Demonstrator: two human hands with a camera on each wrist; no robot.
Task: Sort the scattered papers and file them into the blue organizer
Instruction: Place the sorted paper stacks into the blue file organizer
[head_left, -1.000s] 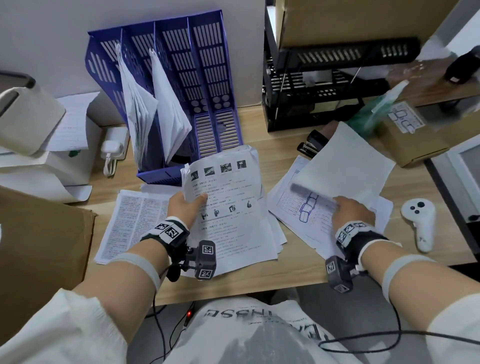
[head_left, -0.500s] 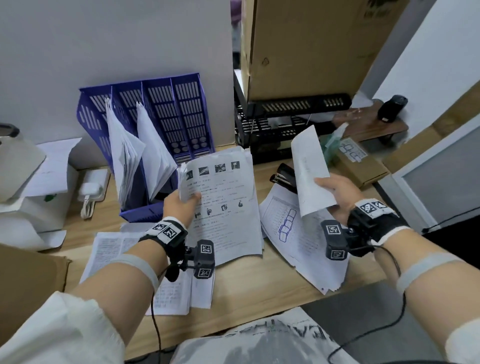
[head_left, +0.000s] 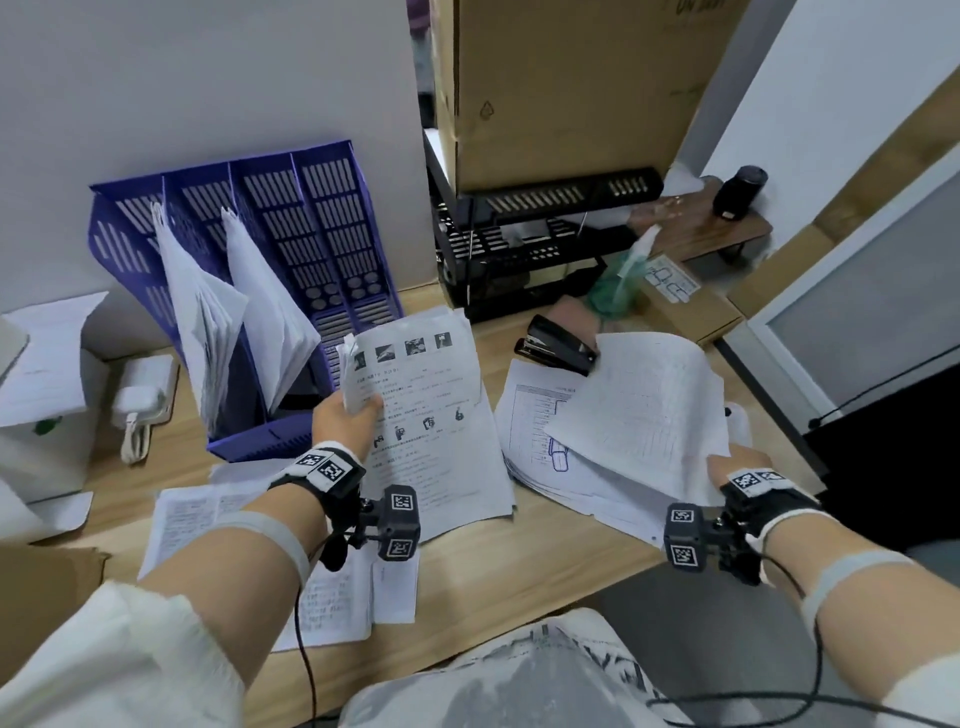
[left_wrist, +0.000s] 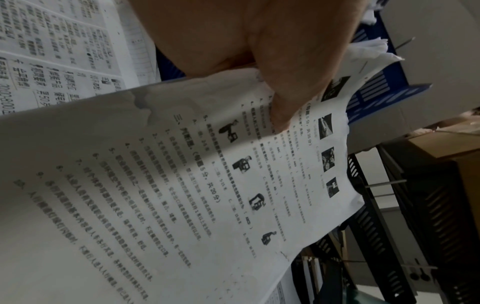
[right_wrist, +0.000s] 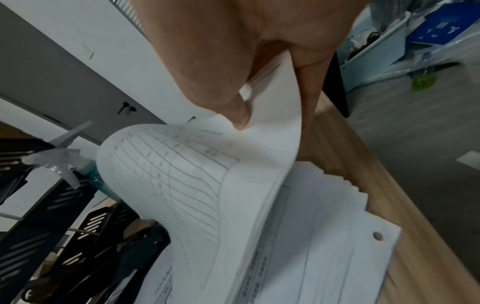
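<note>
The blue organizer (head_left: 322, 218) stands at the back left of the desk, with papers leaning in its two left slots. My left hand (head_left: 345, 421) grips a stack of printed sheets with small pictures (head_left: 431, 415) just in front of it; the thumb (left_wrist: 285, 98) presses on the top page. My right hand (head_left: 737, 467) pinches a sheet with a ruled table (head_left: 644, 410) by its near edge, lifted and bent over a pile of papers (head_left: 540, 441) on the desk; that sheet (right_wrist: 182, 174) curls in the right wrist view.
More printed sheets (head_left: 218, 514) lie under my left forearm. A black stapler (head_left: 556, 343) sits behind the right pile. A black wire rack (head_left: 530, 244) holds a cardboard box (head_left: 571, 83). White boxes and a charger (head_left: 145, 389) stand at the left.
My right hand has come back down and to the right with its sheet, which now lies flatter over the right pile. My left hand keeps holding its stack in about the same place.
</note>
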